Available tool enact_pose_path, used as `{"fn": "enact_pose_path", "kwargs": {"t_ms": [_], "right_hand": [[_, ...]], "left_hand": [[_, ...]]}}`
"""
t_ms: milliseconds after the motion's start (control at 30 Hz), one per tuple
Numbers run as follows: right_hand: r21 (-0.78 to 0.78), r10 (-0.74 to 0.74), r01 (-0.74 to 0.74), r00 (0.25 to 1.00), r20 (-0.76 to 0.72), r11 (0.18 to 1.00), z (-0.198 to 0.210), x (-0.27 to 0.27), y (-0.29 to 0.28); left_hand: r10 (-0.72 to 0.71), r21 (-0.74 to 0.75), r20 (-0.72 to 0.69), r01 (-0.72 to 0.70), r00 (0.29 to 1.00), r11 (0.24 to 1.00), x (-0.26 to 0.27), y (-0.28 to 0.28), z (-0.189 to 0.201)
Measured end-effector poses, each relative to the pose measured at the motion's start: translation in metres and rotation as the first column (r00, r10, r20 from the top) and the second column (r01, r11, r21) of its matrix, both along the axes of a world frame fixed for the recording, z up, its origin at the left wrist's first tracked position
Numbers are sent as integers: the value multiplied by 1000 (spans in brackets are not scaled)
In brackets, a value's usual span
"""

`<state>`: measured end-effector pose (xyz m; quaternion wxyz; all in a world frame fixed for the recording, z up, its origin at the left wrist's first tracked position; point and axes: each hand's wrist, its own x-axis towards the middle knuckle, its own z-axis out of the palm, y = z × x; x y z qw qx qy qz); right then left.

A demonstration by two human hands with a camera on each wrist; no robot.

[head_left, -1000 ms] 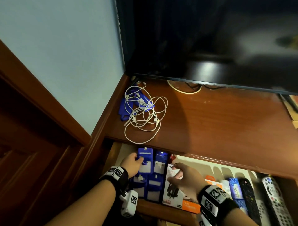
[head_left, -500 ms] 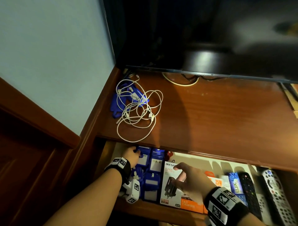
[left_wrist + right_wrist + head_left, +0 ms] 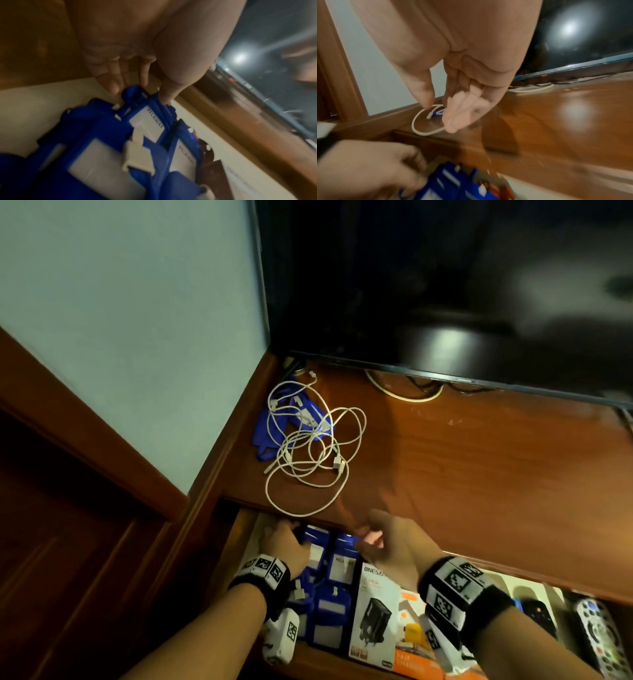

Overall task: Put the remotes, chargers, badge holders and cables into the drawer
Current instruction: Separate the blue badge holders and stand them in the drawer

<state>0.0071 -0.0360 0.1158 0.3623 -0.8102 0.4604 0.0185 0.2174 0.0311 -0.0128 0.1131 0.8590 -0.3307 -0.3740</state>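
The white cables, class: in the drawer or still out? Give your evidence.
Still out. The white cables lie tangled on the wooden top, partly over blue badge holders, above the open drawer.

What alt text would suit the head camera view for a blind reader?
A person's left hand pinches the top of a blue badge holder in an open drawer; the right hand hovers empty beside it. Tangled white cables lie on the desktop above, below a dark TV.
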Motion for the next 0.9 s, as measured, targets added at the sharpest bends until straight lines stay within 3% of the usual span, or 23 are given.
{"fn": "enact_pose_path", "kwargs": {"t_ms": [100,200,300,433,533,667,900], "right_hand": [[-107,-34,48,991,126,993,-2,34,-23],[-142,18,6,986,166,990,13,82,-51],[-125,71,-56,990,121,991,28,137,-71],[-153,189,-174,978,85,973,20,214,-85],[-216,308,-326,944,-116,920,5,257,-91],[-231,330,-448,848,-414,864,-14,275,-86],[-373,489,-616,783,-384,694,-17,255,-61]], "left_hand": [[-36,-1,-42,36,998,999,10,17,21],[-111,-20,-101,110,989,994,26,34,50],[-150,-79,-162,138,975,987,44,50,80],[-66,-187,-191,30,979,982,66,61,124],[-4,-306,-169,-49,986,951,80,65,147],[50,-372,-161,-108,986,922,92,62,154],[187,-381,-69,-199,980,903,102,45,140]]}}
